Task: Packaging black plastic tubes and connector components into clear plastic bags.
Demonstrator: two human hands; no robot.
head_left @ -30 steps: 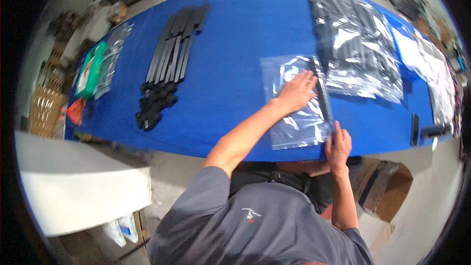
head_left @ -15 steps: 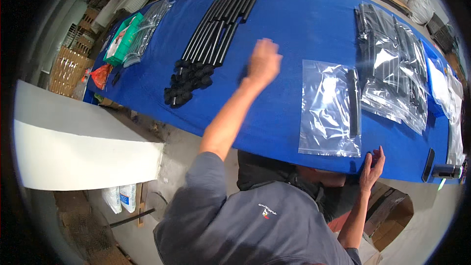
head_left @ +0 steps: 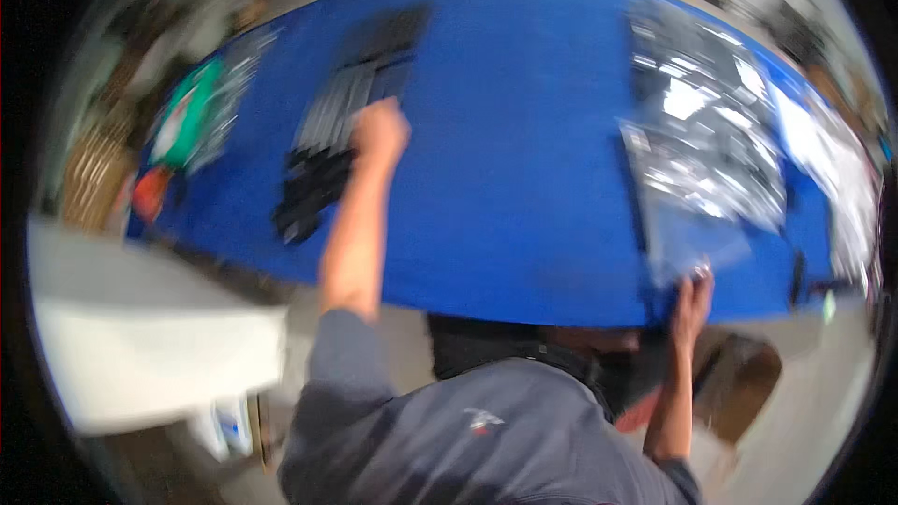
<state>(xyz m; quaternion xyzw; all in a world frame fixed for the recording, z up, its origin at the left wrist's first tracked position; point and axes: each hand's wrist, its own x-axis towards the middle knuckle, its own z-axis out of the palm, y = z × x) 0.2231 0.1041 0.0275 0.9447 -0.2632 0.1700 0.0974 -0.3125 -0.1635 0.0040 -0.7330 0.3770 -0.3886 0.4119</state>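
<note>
Reaching forward at the left, my left hand (head_left: 381,131) is beside a bundle of black tubes (head_left: 327,117) with dark fuzzy ends (head_left: 313,182). It looks balled, but blur hides its fingers, and whether it touches a tube cannot be made out. Near the front edge of the blue table, my right hand (head_left: 690,307) pinches the near end of a clear plastic bag (head_left: 687,238). The bag's far part lies against a pile of clear bags with black tubes inside (head_left: 706,98). A dark strip runs along the bag's left side.
A blue cloth (head_left: 505,159) covers the table. At its left end are a green bin (head_left: 195,108), clear bags (head_left: 229,98) and an orange-red item (head_left: 150,194). White plastic (head_left: 847,196) lies at the right end. A white surface (head_left: 168,327) stands left of the table.
My left hand has moved left to the tubes. My right hand has gripped the bag, which has shifted right onto the edge of the bagged pile. The whole view has turned and blurred.
</note>
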